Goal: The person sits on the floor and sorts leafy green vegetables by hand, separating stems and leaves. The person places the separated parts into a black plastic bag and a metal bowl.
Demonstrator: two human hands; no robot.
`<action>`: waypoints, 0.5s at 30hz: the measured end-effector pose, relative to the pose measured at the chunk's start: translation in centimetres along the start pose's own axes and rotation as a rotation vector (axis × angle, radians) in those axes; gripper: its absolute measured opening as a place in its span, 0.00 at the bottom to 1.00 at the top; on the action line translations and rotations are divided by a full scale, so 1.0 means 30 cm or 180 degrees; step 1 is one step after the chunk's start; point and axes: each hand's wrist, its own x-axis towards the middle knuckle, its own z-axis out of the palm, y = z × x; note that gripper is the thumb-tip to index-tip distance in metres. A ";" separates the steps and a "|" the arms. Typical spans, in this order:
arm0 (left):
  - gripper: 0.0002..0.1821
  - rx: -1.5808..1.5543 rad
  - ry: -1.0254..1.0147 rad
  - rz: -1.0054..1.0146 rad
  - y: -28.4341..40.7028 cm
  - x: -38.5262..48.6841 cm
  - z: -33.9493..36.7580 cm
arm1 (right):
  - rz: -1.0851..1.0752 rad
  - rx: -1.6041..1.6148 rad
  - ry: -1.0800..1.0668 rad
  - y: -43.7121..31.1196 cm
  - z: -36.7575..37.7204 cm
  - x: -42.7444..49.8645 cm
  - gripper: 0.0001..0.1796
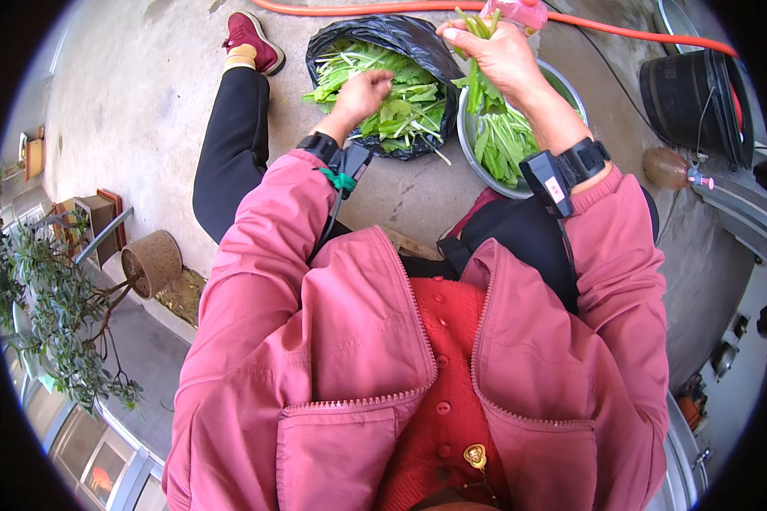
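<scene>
My left hand [361,96] hovers over or touches loose leafy greens [399,118] in a black plastic bag [415,35]. Its fingers are curled together, and whether a stem is pinched between them cannot be seen. In my right hand [508,57] is a small bunch of greens [482,89], stems up and leaves hanging down. That hand is above the near-left part of a round metal basin [470,150], where more long-stemmed greens [505,147] lie. The bag and basin stand side by side on the floor, and my right forearm hides part of the basin.
An orange hose [371,9] crosses the concrete floor [134,96] beyond the bag, near a pink plastic object [524,11]. At right lie a black bucket [677,96] and a bottle [665,168] of brownish look. A potted plant [153,262] is at left.
</scene>
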 end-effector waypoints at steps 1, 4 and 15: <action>0.20 0.1026 -0.0016 0.0082 -0.054 -0.013 0.036 | 0.0104 -0.0036 -0.0084 -0.004 -0.013 -0.005 0.17; 0.27 0.2571 -0.0300 0.0858 -0.140 -0.063 0.198 | 0.0138 -0.0034 -0.0123 -0.007 -0.023 -0.017 0.16; 0.25 0.2071 -0.0784 0.1357 -0.132 -0.147 0.272 | 0.0088 0.0117 -0.0097 -0.009 -0.039 -0.023 0.14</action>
